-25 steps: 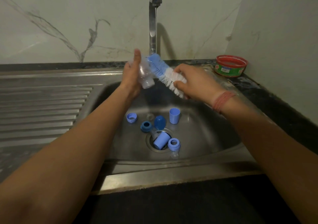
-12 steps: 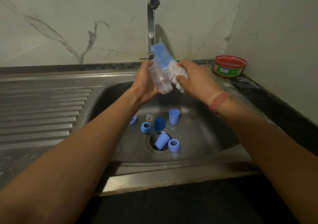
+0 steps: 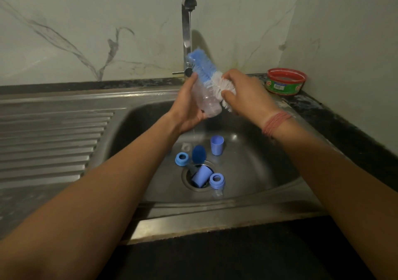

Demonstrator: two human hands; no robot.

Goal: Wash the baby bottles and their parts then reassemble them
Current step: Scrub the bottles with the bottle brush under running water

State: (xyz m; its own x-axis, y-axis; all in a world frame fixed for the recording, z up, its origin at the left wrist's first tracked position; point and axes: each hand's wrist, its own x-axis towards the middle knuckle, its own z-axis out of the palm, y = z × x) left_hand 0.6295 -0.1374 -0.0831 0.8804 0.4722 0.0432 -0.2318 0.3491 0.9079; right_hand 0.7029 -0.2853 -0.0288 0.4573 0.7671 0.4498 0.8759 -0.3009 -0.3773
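The left hand (image 3: 189, 105) is curled round a clear baby bottle (image 3: 207, 101), fingers behind it and thumb up along its near side, holding it tilted above the sink basin (image 3: 258, 172). The right hand (image 3: 243, 94) grips a bottle brush (image 3: 210, 76) by its white bristled lower part, thumb and fingers pinched round it; the blue bristle head points up and left, lying against the bottle's outer side just in front of the tap (image 3: 187, 32). A thin stream of water falls from the spout past the hands to the basin floor. A band of red thread (image 3: 275, 121) circles the right wrist. Below, on the basin floor, a light blue cap (image 3: 217, 145) stands upright, a dark blue domed piece (image 3: 199, 153) sits just left of it, and a blue ring collar (image 3: 182, 158) lies further left. Another blue cap (image 3: 201, 175) lies on its side over the drain (image 3: 187, 178), with a second ring collar (image 3: 217, 180) touching its right side and a clear teat (image 3: 218, 193) just in front. A ridged draining board (image 3: 53, 144) stretches to the left, and a red-rimmed tub (image 3: 286, 81) sits on the dark counter at the back right.
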